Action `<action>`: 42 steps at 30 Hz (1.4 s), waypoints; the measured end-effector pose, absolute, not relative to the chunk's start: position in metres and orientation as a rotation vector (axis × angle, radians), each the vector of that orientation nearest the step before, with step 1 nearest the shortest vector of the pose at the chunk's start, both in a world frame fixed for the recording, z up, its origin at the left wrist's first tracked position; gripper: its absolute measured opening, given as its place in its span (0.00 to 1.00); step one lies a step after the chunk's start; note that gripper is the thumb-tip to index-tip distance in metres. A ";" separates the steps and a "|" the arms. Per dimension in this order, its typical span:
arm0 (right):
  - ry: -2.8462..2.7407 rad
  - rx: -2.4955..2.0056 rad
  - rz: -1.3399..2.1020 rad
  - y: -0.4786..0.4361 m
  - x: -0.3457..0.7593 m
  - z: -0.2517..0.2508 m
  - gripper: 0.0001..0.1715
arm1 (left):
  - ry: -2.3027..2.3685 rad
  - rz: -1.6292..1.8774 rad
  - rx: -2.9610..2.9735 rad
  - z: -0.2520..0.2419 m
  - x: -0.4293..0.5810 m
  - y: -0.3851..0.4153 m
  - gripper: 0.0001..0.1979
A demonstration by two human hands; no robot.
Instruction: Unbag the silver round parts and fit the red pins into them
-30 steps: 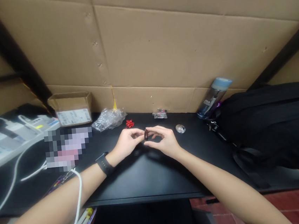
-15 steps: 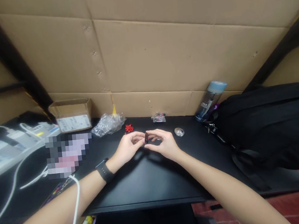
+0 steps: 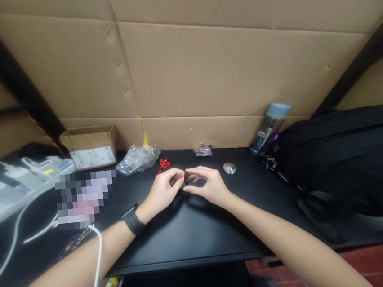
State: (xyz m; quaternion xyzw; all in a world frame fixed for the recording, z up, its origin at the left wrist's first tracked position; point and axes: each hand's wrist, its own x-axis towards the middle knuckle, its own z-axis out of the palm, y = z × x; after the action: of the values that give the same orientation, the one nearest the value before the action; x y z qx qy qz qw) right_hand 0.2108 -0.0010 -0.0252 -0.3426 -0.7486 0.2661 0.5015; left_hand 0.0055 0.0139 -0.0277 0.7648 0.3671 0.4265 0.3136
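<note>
Over the middle of the black table, my right hand (image 3: 209,182) grips a small dark reddish-brown disc (image 3: 186,178) by its edges, between thumb and fingers. The disc stands nearly edge-on to me. My left hand (image 3: 167,187), with a black watch on its wrist, is closed with its fingertips against the disc's left side. A red cord (image 3: 165,163) lies bunched just beyond the left hand, and one strand runs behind that hand. A trace of red shows at the left fingertips; the exact grip there is partly hidden.
A round shiny metallic piece (image 3: 229,168) lies right of my hands. Behind are a small clear packet (image 3: 203,149), crumpled plastic wrap (image 3: 138,159) and a cardboard box (image 3: 90,146). A bottle (image 3: 268,129) and black backpack (image 3: 345,160) stand right; a power strip (image 3: 29,181) and white cable (image 3: 99,256) lie left.
Both hands and the disc have shifted very slightly left. The red strand by my left hand lies a little differently. Both grips look the same.
</note>
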 end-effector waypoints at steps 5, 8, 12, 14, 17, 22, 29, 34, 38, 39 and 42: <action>-1.719 -0.856 0.734 -0.002 0.207 -0.030 0.29 | 1.002 1.130 2.098 -0.025 0.006 0.011 0.07; -1.661 -0.877 0.799 -0.001 0.206 -0.033 0.30 | 1.009 1.116 2.159 -0.024 0.007 0.011 0.07; -1.629 -0.901 0.851 0.001 0.206 -0.035 0.33 | 1.019 1.106 2.197 -0.024 0.006 0.012 0.08; -1.625 -0.910 0.855 0.001 0.206 -0.036 0.33 | 1.020 1.111 2.218 -0.024 0.005 0.012 0.09; -1.630 -0.911 0.848 0.001 0.205 -0.037 0.32 | 1.018 1.116 2.240 -0.023 0.005 0.011 0.09; -1.721 -0.851 0.723 0.001 0.207 -0.036 0.30 | 1.054 1.045 2.168 -0.022 0.006 0.009 0.10; -2.037 -0.790 0.351 0.001 0.214 -0.028 0.27 | 0.915 0.861 1.744 -0.027 0.003 0.019 0.08; -1.997 -0.832 0.383 -0.001 0.213 -0.028 0.28 | 0.902 0.903 1.893 -0.025 -0.001 0.019 0.07; -1.872 -0.892 0.581 -0.004 0.211 -0.029 0.28 | 0.928 1.034 2.248 -0.019 -0.001 0.012 0.09; -1.847 -0.895 0.634 -0.004 0.210 -0.029 0.28 | 0.923 1.042 2.282 -0.018 0.000 0.011 0.09; -1.788 -0.902 0.723 -0.003 0.210 -0.028 0.30 | 0.956 1.028 2.230 -0.018 0.000 0.012 0.09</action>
State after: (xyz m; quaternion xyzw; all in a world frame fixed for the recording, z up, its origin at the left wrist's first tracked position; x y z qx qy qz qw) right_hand 0.2097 -0.0026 -0.0281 -0.3703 -0.7345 0.2971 0.4848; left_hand -0.0003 0.0120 -0.0175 0.8193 0.3511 0.3777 0.2508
